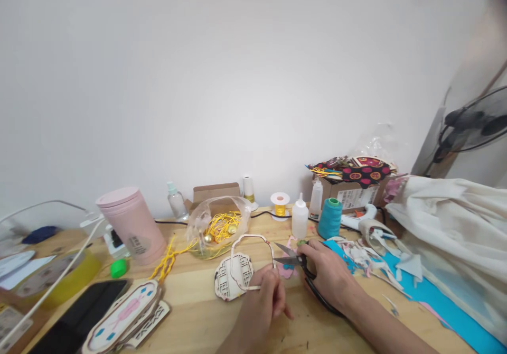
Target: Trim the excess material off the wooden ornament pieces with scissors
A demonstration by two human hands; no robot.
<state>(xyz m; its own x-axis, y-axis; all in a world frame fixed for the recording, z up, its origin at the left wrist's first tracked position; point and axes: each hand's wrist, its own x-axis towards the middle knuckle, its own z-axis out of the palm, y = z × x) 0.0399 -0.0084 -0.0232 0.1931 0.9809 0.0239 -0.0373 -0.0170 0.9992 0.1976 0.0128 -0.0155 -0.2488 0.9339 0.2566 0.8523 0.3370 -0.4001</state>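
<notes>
My left hand (266,293) is closed on a thin pale scalloped frame (236,253), its rim standing up above the table. In my right hand (327,269) is a pair of black-handled scissors (288,259), blades parted and pointing left at the frame's right edge. Whether the blades touch the rim I cannot tell. Behind the frame lies a lattice-cut wooden panel (224,277) with a scalloped outline. A pink cut piece (285,270) with a blue spot rests under the scissors.
White squeeze bottle (300,219), teal thread cone (330,222) and yellow thread spool (280,208) stand behind my hands. Scraps (366,256) and blue sheet (431,296) lie right. Left are a bag of yellow cords (222,224), pink tumbler (132,224), black phone (79,317) and stacked decorated panels (124,314).
</notes>
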